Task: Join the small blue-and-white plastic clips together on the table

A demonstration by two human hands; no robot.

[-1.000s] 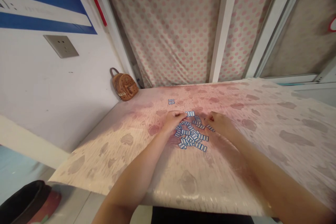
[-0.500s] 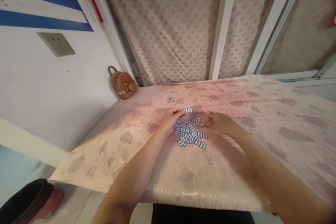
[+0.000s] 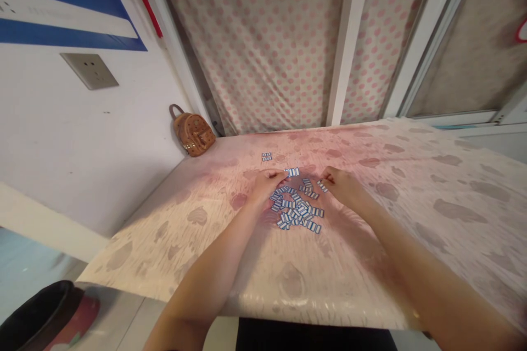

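Pinching a blue-and-white strip (image 3: 293,172) in left hand (image 3: 267,184); pinching a second strip (image 3: 323,186) in right hand (image 3: 341,185), well apart from the first. Cannot tell whether lifted off or touching the cloth (image 3: 288,279). Nearer the body, mostly between the forearms: heap (image 3: 297,213) of like strips. Beyond left hand: small group (image 3: 267,157). Looks mid-handling, one strip per hand. Probably calls next for light, steady pinches, kept clear of the heap.
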